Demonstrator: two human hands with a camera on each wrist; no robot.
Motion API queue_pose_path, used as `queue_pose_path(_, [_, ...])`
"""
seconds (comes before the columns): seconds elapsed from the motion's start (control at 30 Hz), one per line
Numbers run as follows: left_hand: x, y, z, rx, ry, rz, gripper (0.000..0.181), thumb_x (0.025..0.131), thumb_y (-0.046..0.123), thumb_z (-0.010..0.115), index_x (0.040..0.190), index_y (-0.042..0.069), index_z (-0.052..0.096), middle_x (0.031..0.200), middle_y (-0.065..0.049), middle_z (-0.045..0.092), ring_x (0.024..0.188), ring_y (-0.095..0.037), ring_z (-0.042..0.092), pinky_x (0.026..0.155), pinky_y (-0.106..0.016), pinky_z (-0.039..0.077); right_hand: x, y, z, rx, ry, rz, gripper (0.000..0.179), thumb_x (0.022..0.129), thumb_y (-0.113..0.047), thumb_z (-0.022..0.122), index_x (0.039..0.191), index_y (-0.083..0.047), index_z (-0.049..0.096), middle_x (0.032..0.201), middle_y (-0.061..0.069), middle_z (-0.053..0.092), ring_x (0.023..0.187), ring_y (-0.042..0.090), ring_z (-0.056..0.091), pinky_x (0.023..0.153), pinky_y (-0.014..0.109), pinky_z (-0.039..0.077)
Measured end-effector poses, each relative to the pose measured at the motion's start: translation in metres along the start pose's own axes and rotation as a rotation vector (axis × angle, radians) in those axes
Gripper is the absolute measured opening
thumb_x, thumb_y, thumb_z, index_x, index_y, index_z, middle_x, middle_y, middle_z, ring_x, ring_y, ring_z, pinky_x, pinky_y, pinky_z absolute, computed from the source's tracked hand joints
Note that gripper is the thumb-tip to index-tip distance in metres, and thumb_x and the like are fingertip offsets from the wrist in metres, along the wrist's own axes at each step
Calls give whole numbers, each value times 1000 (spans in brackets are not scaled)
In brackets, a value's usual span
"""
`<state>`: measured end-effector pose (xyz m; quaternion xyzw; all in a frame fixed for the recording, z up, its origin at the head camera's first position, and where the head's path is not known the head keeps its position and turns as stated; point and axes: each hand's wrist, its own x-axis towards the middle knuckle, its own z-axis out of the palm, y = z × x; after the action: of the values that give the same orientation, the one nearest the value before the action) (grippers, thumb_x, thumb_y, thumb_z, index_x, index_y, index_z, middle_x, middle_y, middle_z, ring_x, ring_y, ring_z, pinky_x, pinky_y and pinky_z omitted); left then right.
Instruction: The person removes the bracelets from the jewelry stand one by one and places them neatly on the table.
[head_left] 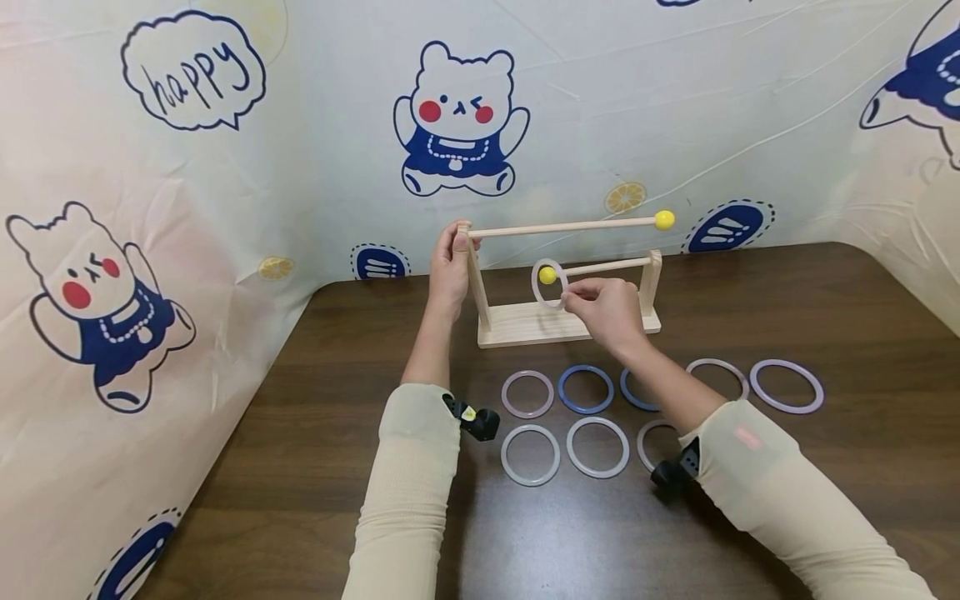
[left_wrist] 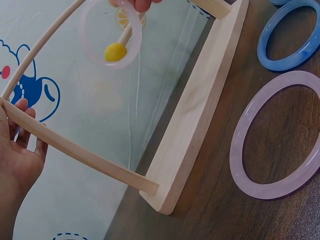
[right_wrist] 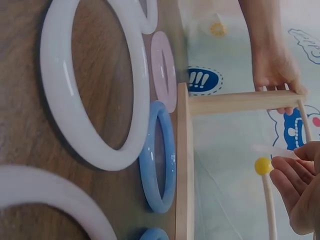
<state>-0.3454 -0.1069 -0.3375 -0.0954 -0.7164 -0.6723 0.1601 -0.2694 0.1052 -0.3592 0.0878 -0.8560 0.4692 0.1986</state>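
Observation:
A wooden stand [head_left: 540,325] has an upright at each end, each carrying a rod. The longer upper rod [head_left: 570,227] ends in a yellow ball [head_left: 664,220] on the right; the lower rod [head_left: 609,267] ends in another yellow ball [head_left: 547,275]. My left hand [head_left: 450,271] grips the top of the left upright [left_wrist: 75,145], fingers wrapped behind it. Between thumb and fingers, my right hand [head_left: 611,315] pinches a pale pink bangle [head_left: 536,285] by its right side. The bangle hangs upright at the lower ball, which shows through its opening in the head view.
Several bangles lie in two rows before the stand: a pink one [left_wrist: 237,145], blue ones [head_left: 562,392], whitish ones [head_left: 572,450] and a lilac one [head_left: 810,408] at far right. My right forearm crosses above some of them. A printed cloth [head_left: 330,125] hangs behind the dark table [head_left: 300,450].

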Motion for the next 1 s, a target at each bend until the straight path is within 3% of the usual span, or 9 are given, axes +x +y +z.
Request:
queue_pose_path(0.17, [0, 0, 0, -5, 4, 4, 40, 97, 30, 40, 125, 3, 50, 99, -11, 58, 100, -22, 53, 89, -34, 39, -4, 0, -10, 54, -32, 45, 14, 82, -12, 67, 88, -1, 73, 79, 11, 70, 74, 21, 67, 52, 19, 43])
queue_pose_path(0.3, [0, 0, 0, -3, 4, 7, 41, 97, 30, 40, 125, 2, 49, 101, -13, 58, 100, -22, 53, 89, -34, 39, -7, 1, -18, 114, -71, 101, 16, 82, -10, 66, 91, 2, 72, 81, 14, 69, 70, 13, 66, 55, 18, 45])
queue_pose_path(0.4, [-1, 0, 0, -1, 0, 10, 43, 97, 31, 39, 126, 1, 48, 101, -13, 57, 100, -21, 53, 89, -35, 38, -9, -1, -23, 216, -109, 157, 18, 84, -7, 63, 94, 7, 69, 80, 16, 69, 65, 7, 65, 59, 19, 50])
queue_pose_path(0.53, [-1, -1, 0, -5, -5, 13, 42, 97, 30, 40, 126, 1, 48, 101, -12, 58, 100, -21, 53, 89, -35, 38, -10, -1, -29, 450, -164, 269, 21, 85, -2, 60, 98, 15, 63, 72, 9, 69, 63, 7, 66, 64, 25, 52])
queue_pose_path(0.67, [-1, -1, 0, -12, -4, 17, 39, 98, 29, 40, 125, 3, 49, 101, -10, 58, 101, -21, 54, 90, -35, 38, -11, 1, -34, 698, -216, 380, 10, 87, 0, 59, 87, 3, 68, 66, 3, 67, 64, 12, 67, 64, 28, 53])
queue_pose_path(0.77, [-1, -1, 0, -14, -1, 22, 38, 98, 29, 40, 125, 4, 50, 102, -10, 59, 101, -21, 54, 90, -34, 39, -11, 1, -37, 821, -247, 442, 21, 89, 1, 57, 75, -10, 70, 66, 5, 68, 65, 13, 67, 64, 27, 52])
queue_pose_path(1.0, [-1, -1, -1, -7, -3, 28, 39, 98, 29, 39, 125, 3, 49, 102, -14, 58, 101, -22, 54, 89, -34, 39, -15, 2, -41, 950, -295, 515, 28, 90, 3, 53, 73, -10, 71, 70, 7, 68, 67, 14, 67, 65, 26, 52])
